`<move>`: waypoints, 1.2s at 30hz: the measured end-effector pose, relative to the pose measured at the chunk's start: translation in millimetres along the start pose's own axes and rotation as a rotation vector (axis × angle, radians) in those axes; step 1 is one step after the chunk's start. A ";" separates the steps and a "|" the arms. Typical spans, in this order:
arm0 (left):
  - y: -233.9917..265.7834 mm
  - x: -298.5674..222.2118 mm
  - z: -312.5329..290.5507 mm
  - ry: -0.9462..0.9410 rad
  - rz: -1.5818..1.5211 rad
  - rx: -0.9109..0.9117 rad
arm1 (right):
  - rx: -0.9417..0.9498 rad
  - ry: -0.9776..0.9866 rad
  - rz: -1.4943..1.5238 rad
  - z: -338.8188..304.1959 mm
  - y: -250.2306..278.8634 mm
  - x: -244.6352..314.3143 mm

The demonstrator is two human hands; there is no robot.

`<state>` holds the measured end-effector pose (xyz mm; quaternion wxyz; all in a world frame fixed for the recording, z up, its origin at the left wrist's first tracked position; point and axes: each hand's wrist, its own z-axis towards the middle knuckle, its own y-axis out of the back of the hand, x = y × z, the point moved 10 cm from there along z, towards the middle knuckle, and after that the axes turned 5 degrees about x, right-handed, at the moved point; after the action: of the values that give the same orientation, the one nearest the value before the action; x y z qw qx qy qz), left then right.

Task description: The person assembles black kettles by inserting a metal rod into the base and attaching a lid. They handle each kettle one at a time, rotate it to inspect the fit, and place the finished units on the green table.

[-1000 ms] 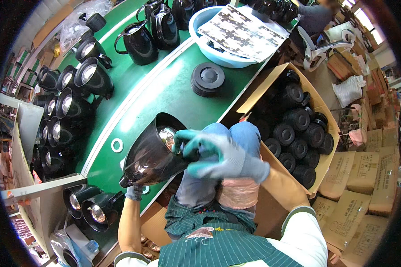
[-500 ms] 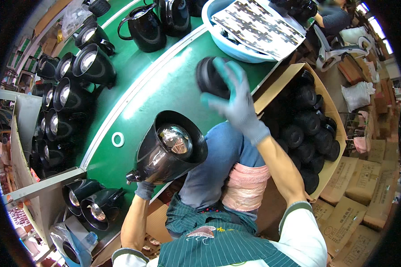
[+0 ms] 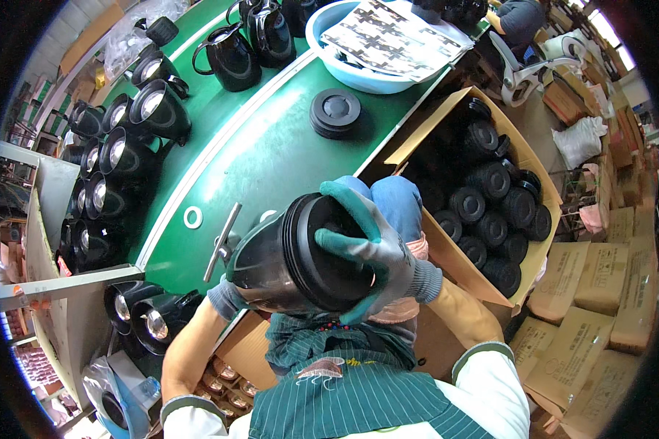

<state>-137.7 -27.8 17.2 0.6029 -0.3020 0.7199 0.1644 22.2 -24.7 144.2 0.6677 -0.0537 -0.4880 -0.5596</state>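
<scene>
A glossy black jug body (image 3: 260, 267) lies tilted over my lap, its wide end facing right. My left hand (image 3: 227, 297), in a grey glove, supports it from the left; its fingers are mostly hidden beneath the jug. Over the wide end sits a round black screw base (image 3: 311, 230), which covers the opening. My right hand (image 3: 379, 256), in a grey-and-teal glove, has its fingers spread round that base and gripping it. Beside the jug's narrow end sticks out a metal bar (image 3: 222, 241). A short stack of black bases (image 3: 335, 112) stands on the green table.
To the right, a cardboard box (image 3: 425, 245) holds many black bases (image 3: 493, 181). Black jugs with silvery insides (image 3: 112, 154) crowd the left. A white ring (image 3: 192, 217) lies on the green table (image 3: 271, 146). A blue basin (image 3: 373, 83) stands at the back; cartons (image 3: 564, 278) are stacked at right.
My right hand has come from the stack on the table to the jug, bringing a base onto its wide end. The silvery inside is now covered. The jug has turned its opening to the right.
</scene>
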 end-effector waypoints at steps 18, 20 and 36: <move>55.9 29.1 -41.5 -0.018 0.104 -0.272 | -0.257 -0.028 0.187 -32.4 8.8 -12.1; 69.8 51.4 -55.2 -0.008 0.031 -0.361 | -0.299 -0.002 0.296 -36.1 4.5 -27.3; 62.7 -39.8 -57.4 -0.343 0.716 -0.824 | -0.336 -0.551 0.516 -42.0 -4.8 -46.7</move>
<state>-217.8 -5.0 60.3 0.4503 -0.2187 0.5455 0.6722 48.0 -20.0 86.9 0.6125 -0.4303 -0.5208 -0.4105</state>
